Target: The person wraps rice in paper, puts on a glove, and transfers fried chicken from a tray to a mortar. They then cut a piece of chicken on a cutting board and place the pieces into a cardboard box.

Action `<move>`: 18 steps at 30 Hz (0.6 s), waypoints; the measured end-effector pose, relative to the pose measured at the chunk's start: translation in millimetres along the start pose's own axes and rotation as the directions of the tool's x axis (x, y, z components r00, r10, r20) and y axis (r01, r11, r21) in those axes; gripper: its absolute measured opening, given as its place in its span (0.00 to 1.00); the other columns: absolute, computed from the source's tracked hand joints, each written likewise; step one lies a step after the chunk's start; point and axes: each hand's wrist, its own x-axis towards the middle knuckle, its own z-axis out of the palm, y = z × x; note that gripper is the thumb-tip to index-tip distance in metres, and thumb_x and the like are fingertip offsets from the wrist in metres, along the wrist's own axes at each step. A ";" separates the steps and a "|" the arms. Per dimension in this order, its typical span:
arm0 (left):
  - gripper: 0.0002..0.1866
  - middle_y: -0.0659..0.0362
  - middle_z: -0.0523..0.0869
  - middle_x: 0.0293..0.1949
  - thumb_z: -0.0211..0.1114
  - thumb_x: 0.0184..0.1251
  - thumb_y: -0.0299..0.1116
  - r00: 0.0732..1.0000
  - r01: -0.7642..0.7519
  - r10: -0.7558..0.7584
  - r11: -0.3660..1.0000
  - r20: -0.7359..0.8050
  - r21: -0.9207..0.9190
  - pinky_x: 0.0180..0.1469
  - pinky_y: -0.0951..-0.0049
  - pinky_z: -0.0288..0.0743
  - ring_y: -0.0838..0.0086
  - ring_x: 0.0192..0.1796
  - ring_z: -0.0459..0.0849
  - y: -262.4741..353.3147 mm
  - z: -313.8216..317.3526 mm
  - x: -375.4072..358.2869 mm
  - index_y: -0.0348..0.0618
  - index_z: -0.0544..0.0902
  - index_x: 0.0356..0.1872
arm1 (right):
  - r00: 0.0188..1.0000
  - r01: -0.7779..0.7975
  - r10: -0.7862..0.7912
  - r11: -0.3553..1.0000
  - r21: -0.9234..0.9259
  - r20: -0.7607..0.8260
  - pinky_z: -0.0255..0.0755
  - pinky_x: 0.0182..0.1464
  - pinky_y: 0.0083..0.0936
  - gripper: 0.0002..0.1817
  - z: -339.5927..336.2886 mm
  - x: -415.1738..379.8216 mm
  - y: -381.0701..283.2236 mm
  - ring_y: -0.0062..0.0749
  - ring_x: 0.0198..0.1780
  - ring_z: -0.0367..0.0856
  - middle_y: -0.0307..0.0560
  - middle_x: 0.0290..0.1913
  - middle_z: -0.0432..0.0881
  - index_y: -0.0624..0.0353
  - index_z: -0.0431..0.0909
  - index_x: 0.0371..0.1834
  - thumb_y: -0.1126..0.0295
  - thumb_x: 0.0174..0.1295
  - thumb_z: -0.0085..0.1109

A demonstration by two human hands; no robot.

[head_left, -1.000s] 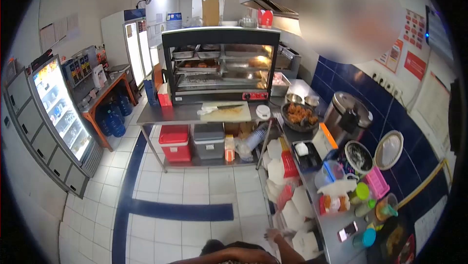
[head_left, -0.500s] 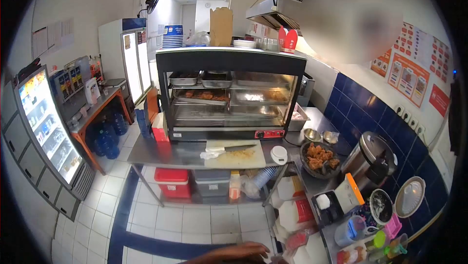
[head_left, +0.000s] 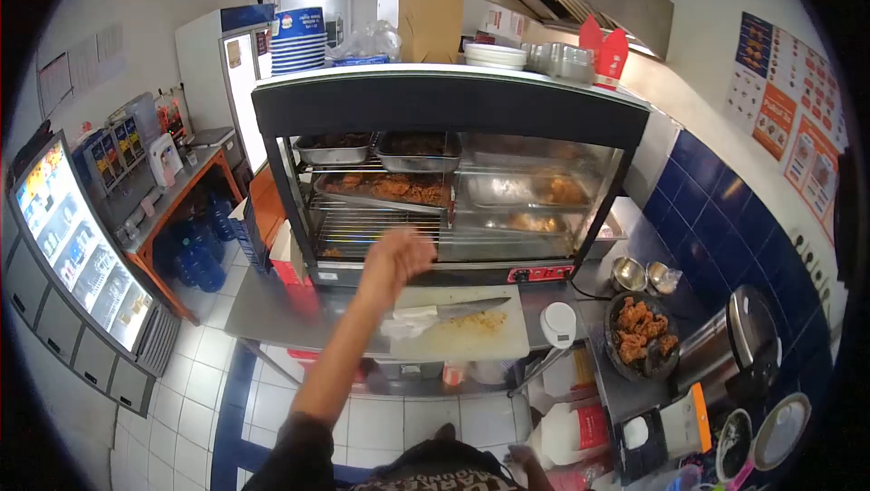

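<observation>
My left hand [head_left: 400, 260] reaches forward over the counter, in front of the lower shelves of a glass food warmer [head_left: 453, 124]. Its fingers look loosely bent and somewhat blurred, with nothing visible in them. Below it, a knife [head_left: 471, 306] lies on a pale cutting board [head_left: 494, 337] strewn with crumbs. A crumpled white cloth or paper [head_left: 405, 324] sits by the knife handle. My right hand [head_left: 521, 457] hangs low at my side, fingers loosely extended, near white and red boxes. Behind the glass, a metal tray holds fried chicken [head_left: 399, 187].
A white kitchen scale [head_left: 558, 320] stands right of the board. A dark stone bowl of fried chicken [head_left: 642, 332] and a large steel pot [head_left: 725, 337] are on the right counter. Paper tubs [head_left: 298, 42] and a tall cardboard box [head_left: 430, 10] stand on the warmer.
My left hand has gone from low in front of me up and forward to the warmer. The view is closer to the counter, and my right hand is apart from the left.
</observation>
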 end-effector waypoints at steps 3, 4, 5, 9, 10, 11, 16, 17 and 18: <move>0.26 0.36 0.74 0.57 0.56 0.73 0.43 0.985 -0.030 0.025 0.999 -0.172 -0.028 0.57 0.60 0.79 0.54 0.53 0.82 13.2 -10.4 103.8 0.37 0.65 0.63 | 0.963 -0.221 0.266 0.681 0.698 0.046 0.80 0.34 0.38 0.16 -69.3 11.6 -151.7 0.43 0.35 0.84 0.51 0.37 0.83 0.61 0.76 0.48 0.59 0.68 0.50; 0.32 0.31 0.70 0.58 0.57 0.72 0.44 0.977 0.000 -0.016 0.997 -0.211 -0.074 0.55 0.60 0.82 0.50 0.53 0.82 19.0 -9.3 128.7 0.34 0.57 0.67 | 0.986 -0.124 0.166 0.678 0.724 0.014 0.81 0.37 0.45 0.21 -80.9 28.3 -156.8 0.53 0.38 0.85 0.58 0.41 0.83 0.62 0.74 0.54 0.56 0.69 0.48; 0.39 0.27 0.65 0.59 0.58 0.72 0.45 0.967 0.029 -0.059 0.992 -0.247 -0.126 0.53 0.60 0.84 0.46 0.53 0.82 22.1 -8.4 149.3 0.31 0.49 0.71 | 0.976 -0.185 0.220 0.811 0.555 0.004 0.81 0.38 0.44 0.20 -94.4 41.9 -181.4 0.50 0.38 0.85 0.56 0.41 0.83 0.62 0.75 0.52 0.57 0.69 0.49; 0.44 0.28 0.66 0.57 0.58 0.70 0.50 0.944 0.119 -0.152 0.984 -0.294 -0.129 0.49 0.57 0.86 0.46 0.51 0.83 25.1 -7.9 187.3 0.32 0.45 0.72 | 0.947 -0.221 0.317 0.750 0.623 -0.046 0.78 0.32 0.28 0.11 -121.8 84.0 -231.6 0.30 0.32 0.83 0.44 0.35 0.83 0.59 0.77 0.40 0.63 0.67 0.51; 0.44 0.29 0.67 0.56 0.56 0.71 0.51 0.941 0.136 -0.164 0.984 -0.294 -0.115 0.47 0.57 0.87 0.46 0.49 0.84 21.3 -11.9 190.8 0.32 0.44 0.72 | 0.941 -0.241 0.336 0.749 0.618 -0.041 0.78 0.32 0.28 0.11 -127.8 81.7 -250.2 0.30 0.32 0.83 0.44 0.35 0.83 0.59 0.77 0.40 0.63 0.67 0.51; 0.43 0.29 0.68 0.55 0.54 0.71 0.53 0.940 0.157 -0.178 0.983 -0.292 -0.094 0.46 0.56 0.87 0.45 0.48 0.84 18.9 -16.8 195.9 0.33 0.44 0.72 | 0.975 -0.216 0.223 0.956 0.201 -0.016 0.78 0.34 0.28 0.11 -137.2 75.4 -308.2 0.30 0.35 0.83 0.43 0.36 0.84 0.60 0.77 0.40 0.64 0.66 0.51; 0.38 0.25 0.66 0.58 0.45 0.76 0.49 0.974 0.138 -0.161 0.980 -0.159 -0.147 0.51 0.55 0.85 0.42 0.53 0.82 13.6 -26.2 214.5 0.36 0.37 0.73 | 0.983 -0.138 0.153 0.979 0.147 -0.097 0.77 0.34 0.26 0.10 -93.7 83.9 -243.7 0.27 0.37 0.83 0.43 0.37 0.83 0.59 0.78 0.41 0.65 0.66 0.52; 0.36 0.25 0.68 0.57 0.42 0.77 0.48 0.971 0.125 -0.154 0.979 -0.182 -0.163 0.49 0.56 0.86 0.44 0.50 0.83 14.8 -21.7 220.7 0.31 0.41 0.71 | 0.979 -0.137 0.170 0.956 0.261 -0.109 0.76 0.33 0.25 0.10 -85.6 84.5 -224.6 0.27 0.37 0.82 0.43 0.37 0.82 0.59 0.79 0.41 0.65 0.66 0.52; 0.35 0.25 0.69 0.55 0.40 0.78 0.47 0.967 0.114 -0.150 0.978 -0.206 -0.176 0.46 0.57 0.87 0.45 0.48 0.85 13.4 -18.3 221.4 0.27 0.44 0.70 | 0.976 -0.132 0.181 0.935 0.330 -0.121 0.76 0.32 0.24 0.10 -76.5 84.6 -207.3 0.26 0.37 0.82 0.42 0.36 0.82 0.59 0.79 0.41 0.66 0.66 0.52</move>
